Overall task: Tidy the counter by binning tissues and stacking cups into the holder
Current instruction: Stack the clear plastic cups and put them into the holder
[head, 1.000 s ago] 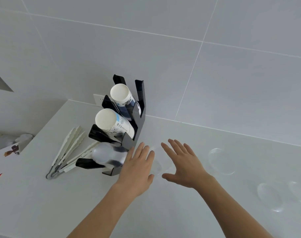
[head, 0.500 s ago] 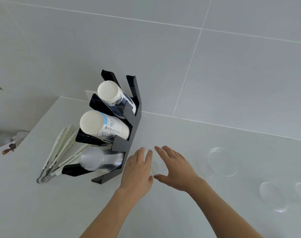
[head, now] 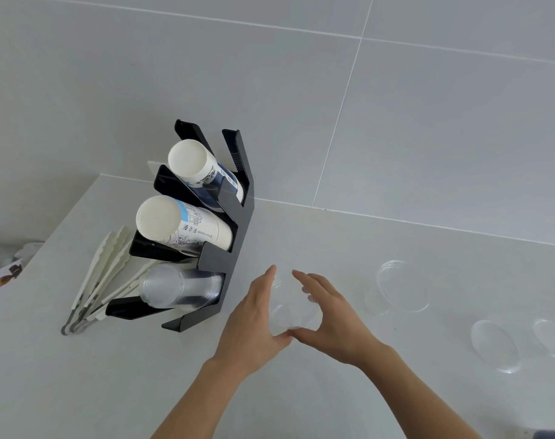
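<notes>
The fingers [head: 314, 282] of the right hand [head: 333, 318] and those of the left hand [head: 254, 315] are spread and curved around a clear plastic cup [head: 290, 313], which is cupped between the two palms just above the white desk [head: 396, 236]; whether the cup is actually gripped cannot be told, though the thumbs are seen to meet beneath it. The desk is backed by a grey tiled wall [head: 428, 122]. A black tiered holder [head: 235, 223] is stood just left of the hands. Its top slot is filled by a stack of white paper cups [head: 200, 167], its middle slot by a second paper stack [head: 178, 221], and its lowest slot by a stack of clear cups [head: 178, 286]. White tongs [head: 98, 280] are laid on the desk just left of the holder. Further clear cups are left on the desk to the right: one near the hands [head: 399, 286], another farther off [head: 494, 345], and a last one at the frame's edge [head: 553, 337].
</notes>
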